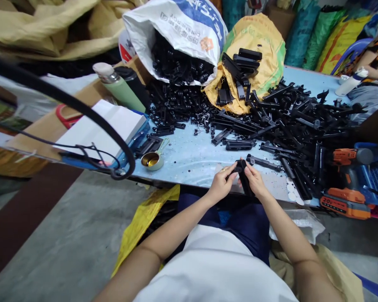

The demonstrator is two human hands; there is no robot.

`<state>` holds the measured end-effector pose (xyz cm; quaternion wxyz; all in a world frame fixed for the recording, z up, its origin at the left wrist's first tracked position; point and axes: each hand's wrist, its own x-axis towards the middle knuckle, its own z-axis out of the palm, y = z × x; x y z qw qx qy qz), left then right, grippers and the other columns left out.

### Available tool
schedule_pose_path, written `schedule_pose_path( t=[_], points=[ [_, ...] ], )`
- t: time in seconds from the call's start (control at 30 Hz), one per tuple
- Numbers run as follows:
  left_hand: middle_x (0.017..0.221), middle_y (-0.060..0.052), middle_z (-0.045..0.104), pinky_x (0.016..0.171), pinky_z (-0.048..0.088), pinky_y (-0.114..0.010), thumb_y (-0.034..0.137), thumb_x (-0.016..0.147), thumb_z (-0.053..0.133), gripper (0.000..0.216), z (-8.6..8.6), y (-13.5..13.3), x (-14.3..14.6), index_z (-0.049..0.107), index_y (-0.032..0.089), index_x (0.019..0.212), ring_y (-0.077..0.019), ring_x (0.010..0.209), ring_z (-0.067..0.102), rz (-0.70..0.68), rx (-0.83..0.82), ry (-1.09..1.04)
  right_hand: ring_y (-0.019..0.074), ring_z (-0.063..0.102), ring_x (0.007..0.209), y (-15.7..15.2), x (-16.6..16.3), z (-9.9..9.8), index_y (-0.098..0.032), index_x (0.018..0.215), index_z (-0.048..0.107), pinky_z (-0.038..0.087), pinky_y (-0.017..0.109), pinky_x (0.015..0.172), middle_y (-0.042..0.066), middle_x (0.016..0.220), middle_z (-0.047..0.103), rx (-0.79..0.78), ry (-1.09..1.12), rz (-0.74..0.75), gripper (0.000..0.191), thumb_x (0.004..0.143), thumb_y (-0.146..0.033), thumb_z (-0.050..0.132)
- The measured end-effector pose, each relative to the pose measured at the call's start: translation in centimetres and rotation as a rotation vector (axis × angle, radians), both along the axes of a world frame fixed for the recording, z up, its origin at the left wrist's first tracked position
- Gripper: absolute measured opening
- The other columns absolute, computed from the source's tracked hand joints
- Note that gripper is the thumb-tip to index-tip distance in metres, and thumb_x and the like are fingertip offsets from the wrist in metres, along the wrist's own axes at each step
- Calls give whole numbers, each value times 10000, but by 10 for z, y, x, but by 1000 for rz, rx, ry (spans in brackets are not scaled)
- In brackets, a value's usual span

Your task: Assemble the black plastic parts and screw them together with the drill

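Both my hands meet at the front edge of the blue table (189, 167), closed around one long black plastic part (245, 184). My left hand (222, 181) pinches its upper left side with thumb and fingers. My right hand (255, 179) grips it from the right. The part's lower end points down toward my lap, and its far details are too small to tell. Just beyond my right hand lies a similar black part (264, 163). Another flat black piece (239, 145) rests a little farther back. Small silvery screws (204, 119) are scattered behind it.
A large pile of black parts (296, 117) covers the right side. A white sack (182, 29) and a yellow sack (261, 42) spill parts. An orange cordless drill (346, 184) stands at right. A metal cup (152, 160), green bottle (121, 86) and black cable (82, 105) occupy the left.
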<state>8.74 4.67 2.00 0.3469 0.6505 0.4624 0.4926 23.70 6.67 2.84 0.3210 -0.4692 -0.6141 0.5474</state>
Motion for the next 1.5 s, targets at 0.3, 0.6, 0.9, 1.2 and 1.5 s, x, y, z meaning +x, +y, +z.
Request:
schedule_pose_path(
  t=[0.3,0.6,0.9,1.2,1.5],
  points=[
    [901,-68,621,769,502,-308,311,914,410,319,8,-10,1,586,191,1151,-163,840,588,17,126,148,136,570,736,-3,26,14,-244,1267,513,527,306,703,53,941,592,466,-220,131,494,836,-484,487],
    [929,-85,608,768,494,-310,308,944,317,353,12,-7,12,565,172,1156,-162,864,574,251,271,134,202,587,926,-27,-19,1,-227,1384,350,524,355,782,105,1128,570,484,-237,-117,544,889,-454,364],
    [1206,-129,512,968,357,-505,153,835,440,466,-21,-8,-5,431,216,1296,-265,1139,477,0,68,595,266,474,1165,28,42,2,-123,1303,444,359,438,972,151,1277,516,569,-1122,4,444,880,-207,335],
    [981,-155,617,851,401,-443,129,848,411,351,-1,21,-7,508,114,1185,-267,970,552,-272,-9,1064,215,581,755,20,74,35,-144,950,558,339,266,586,111,838,638,507,-1403,267,242,876,-351,457],
    [1167,-128,538,907,387,-392,284,845,415,417,4,33,0,426,145,1238,-256,1096,488,-486,-82,940,164,586,738,-14,52,21,-186,967,554,273,242,551,74,886,616,570,-1338,640,282,918,-405,384]
  ],
)
